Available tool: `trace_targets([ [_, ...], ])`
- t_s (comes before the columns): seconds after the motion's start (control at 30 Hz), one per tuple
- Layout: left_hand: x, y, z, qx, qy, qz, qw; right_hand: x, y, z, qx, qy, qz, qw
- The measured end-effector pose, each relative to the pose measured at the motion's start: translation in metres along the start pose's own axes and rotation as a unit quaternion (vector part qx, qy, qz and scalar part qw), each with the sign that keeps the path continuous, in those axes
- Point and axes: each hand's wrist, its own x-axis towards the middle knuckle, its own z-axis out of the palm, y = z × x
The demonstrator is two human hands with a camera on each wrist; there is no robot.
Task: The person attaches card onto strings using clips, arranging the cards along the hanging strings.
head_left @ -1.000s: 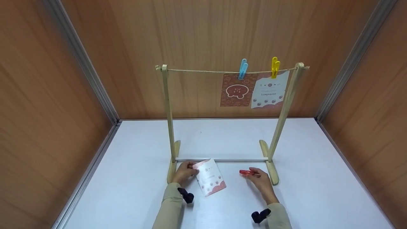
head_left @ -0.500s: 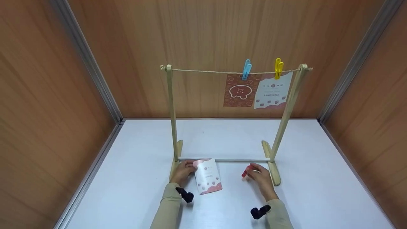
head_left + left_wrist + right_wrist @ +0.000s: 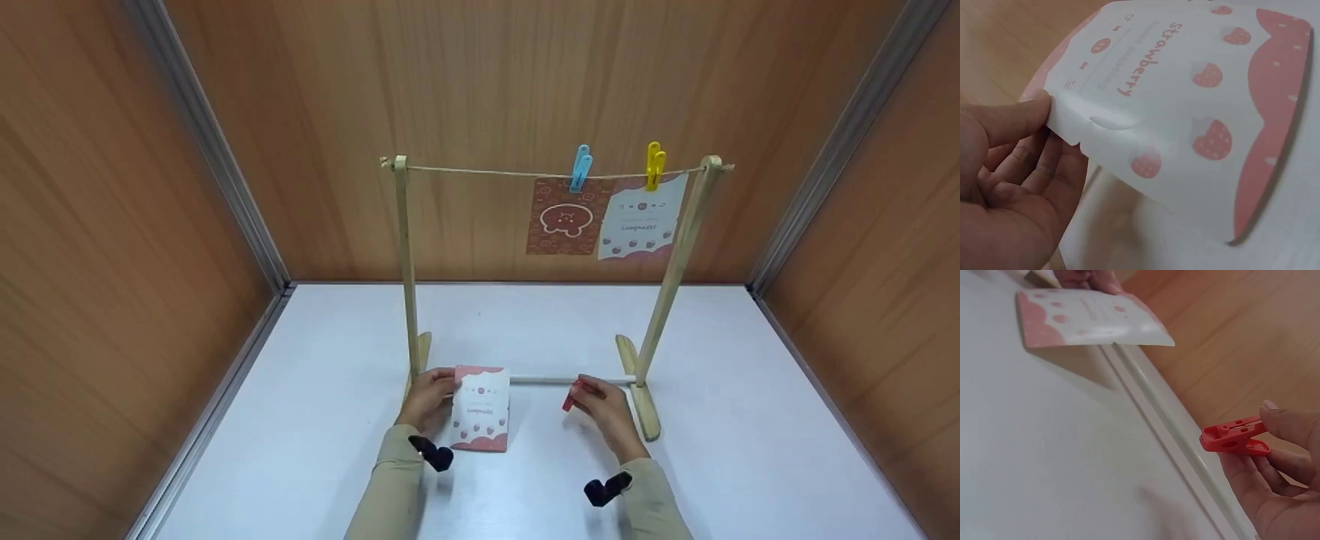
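Observation:
Between thumb and fingers, my left hand [image 3: 429,399] pinches the left edge of a pink and white card [image 3: 481,411]. In the left wrist view the card [image 3: 1157,90] shows strawberries and the word "Strawberry", and it bows a little. My right hand [image 3: 606,411] holds a red clothespin [image 3: 571,396] by its handle end. The right wrist view shows the clothespin [image 3: 1235,437] with its jaws pointing away from the fingers. In the head view the card overlaps the stand's white lower bar [image 3: 555,379], and the clothespin is apart from the card, to its right.
A wooden stand's left post [image 3: 407,262] and right post [image 3: 677,270] carry a string [image 3: 480,171]. On it hang a brown bear card [image 3: 566,225] under a blue clothespin [image 3: 580,169] and a strawberry card [image 3: 637,225] under a yellow one [image 3: 655,166]. Wooden walls enclose the white table [image 3: 337,337].
My left hand has turned the card from slanted to nearly straight and raised it slightly. The right hand has turned the red clothespin from level to pointing down and moved it slightly up and left.

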Motion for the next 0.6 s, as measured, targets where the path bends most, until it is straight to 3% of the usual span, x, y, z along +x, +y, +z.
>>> trace_targets([
  [0.2,-0.002,0.02,0.005,-0.005,0.026,0.069,0.9973,0.001,-0.013,0.006,-0.011,-0.017,-0.022,1.0],
  [0.6,-0.008,0.066,0.016,-0.001,0.127,0.134,0.9828,0.008,-0.049,0.022,-0.036,-0.063,-0.047,0.996],
])
